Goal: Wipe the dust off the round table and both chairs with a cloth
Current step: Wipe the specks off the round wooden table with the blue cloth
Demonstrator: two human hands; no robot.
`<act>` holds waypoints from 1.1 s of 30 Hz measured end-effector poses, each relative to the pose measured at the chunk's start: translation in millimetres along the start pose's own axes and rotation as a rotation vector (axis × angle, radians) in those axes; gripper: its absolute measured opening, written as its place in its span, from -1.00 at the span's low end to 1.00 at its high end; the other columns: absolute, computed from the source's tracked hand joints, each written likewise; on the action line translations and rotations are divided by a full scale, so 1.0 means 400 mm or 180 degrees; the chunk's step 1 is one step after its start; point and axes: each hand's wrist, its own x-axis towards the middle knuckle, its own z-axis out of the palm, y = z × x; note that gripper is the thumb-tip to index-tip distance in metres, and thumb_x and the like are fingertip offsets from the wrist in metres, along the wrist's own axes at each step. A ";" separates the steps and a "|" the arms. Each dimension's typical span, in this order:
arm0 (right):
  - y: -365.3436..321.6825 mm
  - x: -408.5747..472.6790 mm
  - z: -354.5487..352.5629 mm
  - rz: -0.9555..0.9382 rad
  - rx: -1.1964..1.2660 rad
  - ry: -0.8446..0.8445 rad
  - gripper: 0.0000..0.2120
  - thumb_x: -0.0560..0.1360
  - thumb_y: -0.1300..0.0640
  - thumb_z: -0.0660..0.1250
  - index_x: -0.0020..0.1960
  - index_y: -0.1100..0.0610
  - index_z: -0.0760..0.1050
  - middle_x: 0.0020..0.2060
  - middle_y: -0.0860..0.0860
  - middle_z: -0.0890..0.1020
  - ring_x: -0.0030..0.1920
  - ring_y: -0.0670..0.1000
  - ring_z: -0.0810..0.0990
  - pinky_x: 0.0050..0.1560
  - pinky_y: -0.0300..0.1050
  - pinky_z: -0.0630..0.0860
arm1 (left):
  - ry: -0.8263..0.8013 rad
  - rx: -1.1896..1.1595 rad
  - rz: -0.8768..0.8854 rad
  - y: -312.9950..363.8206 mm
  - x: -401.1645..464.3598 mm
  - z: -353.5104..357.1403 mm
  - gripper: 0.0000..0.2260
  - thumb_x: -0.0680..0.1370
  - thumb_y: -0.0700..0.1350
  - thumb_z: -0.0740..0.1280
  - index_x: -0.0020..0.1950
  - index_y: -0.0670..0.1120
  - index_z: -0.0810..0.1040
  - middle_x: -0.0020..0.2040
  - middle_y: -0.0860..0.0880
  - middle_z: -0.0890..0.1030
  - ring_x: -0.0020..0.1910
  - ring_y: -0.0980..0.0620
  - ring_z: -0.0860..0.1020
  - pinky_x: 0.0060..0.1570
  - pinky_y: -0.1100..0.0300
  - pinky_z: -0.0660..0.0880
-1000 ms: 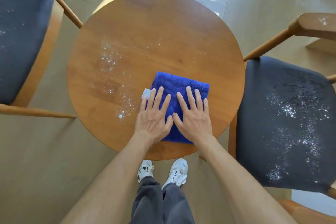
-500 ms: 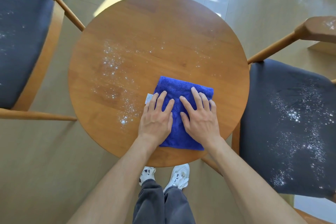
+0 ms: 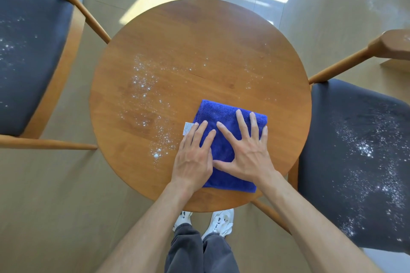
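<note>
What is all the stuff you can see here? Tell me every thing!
round table: 1, brown wood, centre
cloth: 1, blue, folded flat on the table's near right part
white tag: 1, at the cloth's left edge
dust: white specks, table's left half
left chair: 1, dark seat, lightly dusted
right chair: 1, dark seat, heavily dusted
shoes: 2, white, under the table's edge
left hand: flat on cloth
right hand: flat on cloth

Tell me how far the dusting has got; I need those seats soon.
Nothing looks finished. Both hands, left hand and right hand, press the blue cloth flat on the round table, white dust beside it. Right chair and left chair are dusty.
</note>
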 end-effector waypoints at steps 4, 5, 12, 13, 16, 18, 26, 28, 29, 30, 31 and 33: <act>-0.018 0.007 0.002 0.0069 -0.0123 -0.0066 -0.10 0.28 -0.53 0.10 0.54 -0.20 0.07 0.57 0.13 -0.07 0.54 0.29 -0.17 0.38 0.47 -0.02 | -0.0027 -0.0066 -0.0023 -0.003 0.005 -0.009 -0.57 0.55 -0.27 0.23 0.44 -0.16 0.38 0.50 -0.15 0.28 0.51 -0.13 0.20 0.40 -0.09 0.29; -0.021 0.007 0.002 0.0092 -0.0145 -0.0038 -0.11 0.30 -0.53 0.11 0.54 -0.20 0.08 0.57 0.13 -0.06 0.54 0.28 -0.16 0.39 0.46 -0.02 | -0.0028 -0.0071 -0.0012 -0.005 0.006 -0.010 -0.57 0.55 -0.28 0.23 0.43 -0.17 0.39 0.50 -0.15 0.29 0.50 -0.14 0.21 0.38 -0.10 0.31; -0.072 -0.026 0.052 0.0063 -0.0101 0.0499 -0.21 0.36 -0.44 0.19 0.51 -0.12 0.25 0.54 0.16 0.14 0.53 0.30 0.04 0.38 0.46 0.07 | 0.0109 -0.0239 0.0030 -0.023 -0.001 -0.020 -0.57 0.47 -0.41 0.26 0.35 -0.25 0.46 0.42 -0.19 0.40 0.44 -0.18 0.33 0.31 -0.13 0.40; -0.077 -0.024 0.060 0.0114 -0.0114 0.0516 -0.21 0.37 -0.44 0.19 0.51 -0.12 0.24 0.54 0.16 0.13 0.53 0.30 0.04 0.38 0.46 0.06 | 0.0151 -0.0237 0.0040 -0.028 -0.003 -0.023 -0.58 0.46 -0.42 0.27 0.32 -0.27 0.47 0.40 -0.19 0.42 0.42 -0.19 0.35 0.30 -0.13 0.41; -0.076 -0.016 0.072 0.0168 -0.0196 0.0463 -0.20 0.35 -0.44 0.20 0.51 -0.14 0.22 0.55 0.16 0.11 0.53 0.29 0.01 0.38 0.47 0.03 | 0.0231 -0.0174 0.0033 -0.044 -0.002 -0.035 -0.60 0.46 -0.41 0.28 0.29 -0.28 0.49 0.39 -0.20 0.43 0.42 -0.20 0.36 0.30 -0.12 0.41; -0.074 -0.016 0.076 0.0155 -0.0225 0.0425 -0.19 0.35 -0.45 0.19 0.52 -0.14 0.20 0.55 0.15 0.09 0.54 0.28 0.00 0.39 0.47 0.02 | 0.0291 -0.0149 0.0005 -0.051 0.002 -0.042 -0.61 0.46 -0.40 0.29 0.29 -0.28 0.50 0.39 -0.20 0.44 0.41 -0.21 0.37 0.29 -0.12 0.42; -0.078 -0.010 0.077 0.0225 -0.0187 0.0459 -0.23 0.35 -0.42 0.18 0.49 -0.13 0.28 0.54 0.13 0.14 0.53 0.27 0.06 0.38 0.45 0.03 | 0.0406 -0.0030 -0.0178 -0.109 -0.008 -0.089 -0.63 0.48 -0.28 0.23 0.29 -0.23 0.49 0.40 -0.17 0.43 0.42 -0.18 0.36 0.32 -0.09 0.38; -0.075 -0.010 0.081 0.0230 -0.0200 0.0513 -0.24 0.35 -0.42 0.19 0.48 -0.13 0.30 0.54 0.13 0.15 0.53 0.27 0.06 0.39 0.44 0.02 | 0.0525 0.0051 -0.0474 -0.163 -0.018 -0.115 -0.61 0.50 -0.23 0.19 0.32 -0.23 0.47 0.42 -0.17 0.40 0.43 -0.19 0.33 0.35 -0.11 0.34; -0.074 -0.009 0.083 0.0229 -0.0212 0.0531 -0.24 0.35 -0.42 0.19 0.48 -0.12 0.30 0.54 0.13 0.15 0.53 0.27 0.06 0.39 0.44 0.01 | 0.0601 0.0047 -0.0709 -0.192 -0.023 -0.128 -0.60 0.50 -0.20 0.17 0.34 -0.22 0.45 0.44 -0.17 0.37 0.44 -0.19 0.31 0.36 -0.11 0.31; -0.074 -0.009 0.084 0.0226 -0.0223 0.0538 -0.23 0.34 -0.42 0.19 0.47 -0.12 0.31 0.54 0.14 0.15 0.53 0.27 0.07 0.39 0.44 0.02 | 0.0682 0.0011 -0.0955 -0.220 -0.029 -0.140 -0.59 0.51 -0.19 0.15 0.36 -0.22 0.43 0.46 -0.18 0.34 0.45 -0.19 0.28 0.37 -0.10 0.28; -0.075 -0.009 0.084 0.0222 -0.0231 0.0540 -0.23 0.34 -0.42 0.19 0.47 -0.11 0.32 0.54 0.14 0.16 0.53 0.28 0.07 0.38 0.45 0.02 | 0.0769 -0.0036 -0.1163 -0.247 -0.035 -0.150 -0.59 0.53 -0.19 0.15 0.38 -0.21 0.40 0.47 -0.18 0.30 0.45 -0.19 0.25 0.38 -0.11 0.25; -0.077 -0.009 0.082 0.0211 -0.0238 0.0545 -0.23 0.34 -0.42 0.19 0.47 -0.09 0.33 0.53 0.15 0.17 0.52 0.29 0.08 0.37 0.46 0.03 | 0.0933 -0.0115 -0.1466 -0.293 -0.043 -0.162 -0.60 0.57 -0.21 0.17 0.42 -0.19 0.34 0.50 -0.18 0.24 0.47 -0.18 0.20 0.40 -0.11 0.21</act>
